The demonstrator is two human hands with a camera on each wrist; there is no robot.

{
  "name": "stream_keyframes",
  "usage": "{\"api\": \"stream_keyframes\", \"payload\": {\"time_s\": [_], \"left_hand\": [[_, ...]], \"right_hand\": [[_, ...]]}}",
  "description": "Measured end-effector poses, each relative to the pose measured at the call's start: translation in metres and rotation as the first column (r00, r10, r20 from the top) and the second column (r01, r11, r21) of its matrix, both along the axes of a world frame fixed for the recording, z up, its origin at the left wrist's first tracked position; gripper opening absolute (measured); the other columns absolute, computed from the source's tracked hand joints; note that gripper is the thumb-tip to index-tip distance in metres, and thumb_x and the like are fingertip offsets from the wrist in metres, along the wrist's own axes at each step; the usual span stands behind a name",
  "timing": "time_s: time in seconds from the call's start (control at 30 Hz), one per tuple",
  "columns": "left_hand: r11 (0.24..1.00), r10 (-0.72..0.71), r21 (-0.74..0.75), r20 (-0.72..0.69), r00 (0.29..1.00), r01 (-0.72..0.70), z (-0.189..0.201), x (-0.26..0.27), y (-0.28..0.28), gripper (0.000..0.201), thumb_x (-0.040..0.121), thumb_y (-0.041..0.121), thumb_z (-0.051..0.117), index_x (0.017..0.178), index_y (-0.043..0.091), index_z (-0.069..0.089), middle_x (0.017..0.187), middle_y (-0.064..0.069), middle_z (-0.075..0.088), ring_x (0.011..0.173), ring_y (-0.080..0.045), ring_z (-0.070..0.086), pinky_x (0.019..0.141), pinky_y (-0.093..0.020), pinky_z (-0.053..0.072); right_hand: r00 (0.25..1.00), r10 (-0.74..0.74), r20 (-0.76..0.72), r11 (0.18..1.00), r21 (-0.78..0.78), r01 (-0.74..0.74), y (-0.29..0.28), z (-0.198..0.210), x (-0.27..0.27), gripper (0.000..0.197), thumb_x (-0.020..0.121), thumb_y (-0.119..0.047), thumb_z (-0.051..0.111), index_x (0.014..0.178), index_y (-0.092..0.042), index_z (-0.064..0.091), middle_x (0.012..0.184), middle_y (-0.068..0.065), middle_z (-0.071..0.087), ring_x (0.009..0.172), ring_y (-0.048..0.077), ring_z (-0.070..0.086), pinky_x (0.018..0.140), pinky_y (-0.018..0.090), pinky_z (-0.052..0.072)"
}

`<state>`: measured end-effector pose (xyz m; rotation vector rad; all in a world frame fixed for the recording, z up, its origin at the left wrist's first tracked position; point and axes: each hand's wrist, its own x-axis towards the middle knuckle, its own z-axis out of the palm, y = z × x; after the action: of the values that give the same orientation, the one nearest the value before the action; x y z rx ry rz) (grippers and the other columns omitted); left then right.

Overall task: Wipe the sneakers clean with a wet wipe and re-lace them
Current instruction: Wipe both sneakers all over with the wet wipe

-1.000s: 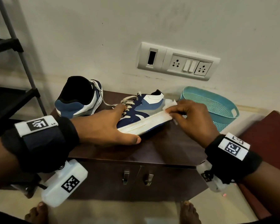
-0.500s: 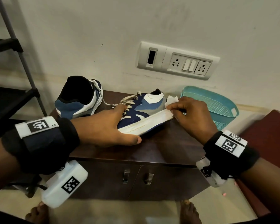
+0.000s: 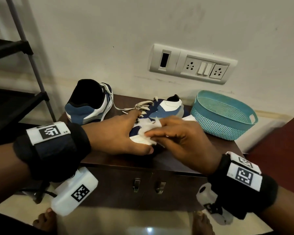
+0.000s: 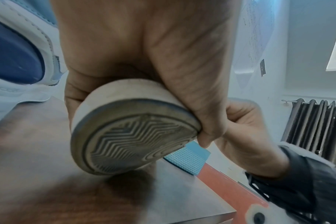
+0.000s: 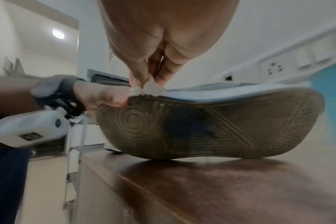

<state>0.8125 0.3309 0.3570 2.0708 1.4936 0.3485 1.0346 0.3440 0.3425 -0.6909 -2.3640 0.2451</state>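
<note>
Desk [image 3: 202,155] scene: left hand [image 3: 119,133] clamps tilted sneaker [image 3: 161,109] at toe; right hand [image 3: 182,141] pinches wet wipe [image 3: 149,133] beside that grip. Sole stiff, wipe limp.

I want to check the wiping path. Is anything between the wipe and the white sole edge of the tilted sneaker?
Nothing visible: the right hand presses the wet wipe directly against the tilted sneaker's white sole edge, near the left hand's thumb.
</note>
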Motion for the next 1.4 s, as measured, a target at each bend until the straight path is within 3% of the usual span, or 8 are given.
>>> {"api": "stream_keyframes", "payload": {"time_s": [0.17,0.3,0.47,0.57,0.7,0.97,1.17,1.4], "left_hand": [[0.999,0.038,-0.024,-0.016,0.999,-0.038,0.000,-0.002,0.004,0.086,0.070,0.074,0.072,0.136,0.033,0.034,0.123,0.018,0.057,0.101,0.000,0.059,0.086,-0.020,0.046],[0.999,0.039,-0.016,-0.055,0.998,-0.040,0.001,0.001,0.003,0.080,0.070,0.074,0.073,0.127,0.031,0.036,0.116,0.017,0.058,0.097,0.002,0.058,0.085,-0.023,0.048],[0.999,0.036,-0.019,-0.030,0.999,-0.037,0.000,0.001,0.003,0.076,0.072,0.070,0.074,0.125,0.034,0.033,0.114,0.019,0.057,0.097,0.003,0.058,0.080,-0.018,0.048],[0.999,0.031,-0.020,-0.025,0.999,-0.031,0.000,0.000,0.001,0.074,0.072,0.069,0.075,0.121,0.037,0.030,0.105,0.024,0.055,0.092,0.006,0.057,0.070,-0.010,0.041],[1.000,0.026,-0.011,-0.036,0.999,-0.027,0.002,0.000,0.001,0.076,0.072,0.070,0.074,0.125,0.036,0.031,0.116,0.019,0.057,0.097,0.001,0.058,0.076,-0.013,0.044],[1.000,0.019,-0.012,-0.053,0.998,-0.020,0.001,0.001,0.001,0.085,0.072,0.071,0.074,0.134,0.030,0.033,0.122,0.016,0.057,0.101,-0.002,0.059,0.085,-0.020,0.048],[1.000,0.020,-0.022,-0.045,0.999,-0.021,0.002,0.001,0.002,0.079,0.072,0.071,0.074,0.128,0.035,0.032,0.114,0.018,0.057,0.094,0.001,0.060,0.074,-0.015,0.046],[1.000,0.030,0.000,-0.020,0.999,-0.030,0.002,0.001,-0.001,0.076,0.073,0.068,0.075,0.127,0.034,0.035,0.121,0.016,0.058,0.101,-0.002,0.060,0.082,-0.018,0.046]], "right_hand": [[0.949,-0.315,0.018,0.948,0.061,0.313,0.054,-0.004,0.042,0.022,0.087,-0.005,0.076,0.104,-0.019,0.081,0.102,0.003,0.074,0.094,0.020,0.070,0.086,0.024,0.051],[0.876,-0.478,-0.071,0.879,-0.039,0.476,0.071,-0.001,0.046,0.020,0.088,-0.004,0.073,0.102,-0.015,0.081,0.094,-0.005,0.070,0.088,0.015,0.067,0.079,0.006,0.044],[0.947,-0.318,-0.052,0.947,0.024,0.320,0.039,0.000,0.004,0.019,0.090,-0.010,0.070,0.103,-0.017,0.081,0.094,0.000,0.073,0.090,0.017,0.068,0.080,0.031,0.054],[0.981,-0.191,-0.034,0.981,0.004,0.192,0.025,0.005,-0.002,0.020,0.091,-0.012,0.072,0.107,-0.021,0.080,0.093,-0.001,0.072,0.090,0.015,0.067,0.079,0.030,0.053],[0.954,-0.300,-0.011,0.953,0.051,0.300,0.056,0.006,0.028,0.018,0.089,-0.009,0.075,0.102,-0.019,0.082,0.096,0.003,0.074,0.089,0.020,0.070,0.081,0.032,0.054],[0.849,-0.527,-0.024,0.846,-0.106,0.522,0.063,0.005,0.032,0.017,0.088,-0.005,0.074,0.097,-0.017,0.082,0.087,-0.007,0.071,0.084,0.009,0.066,0.074,0.003,0.040],[0.976,-0.213,0.041,0.976,0.044,0.211,0.022,0.010,-0.003,0.020,0.091,-0.012,0.070,0.105,-0.021,0.081,0.096,-0.003,0.073,0.092,0.011,0.065,0.080,0.022,0.049],[0.920,-0.382,0.089,0.924,0.021,0.381,0.055,0.022,0.016,0.021,0.086,-0.001,0.072,0.095,-0.017,0.082,0.091,0.001,0.074,0.085,0.019,0.068,0.080,0.033,0.052]]}}
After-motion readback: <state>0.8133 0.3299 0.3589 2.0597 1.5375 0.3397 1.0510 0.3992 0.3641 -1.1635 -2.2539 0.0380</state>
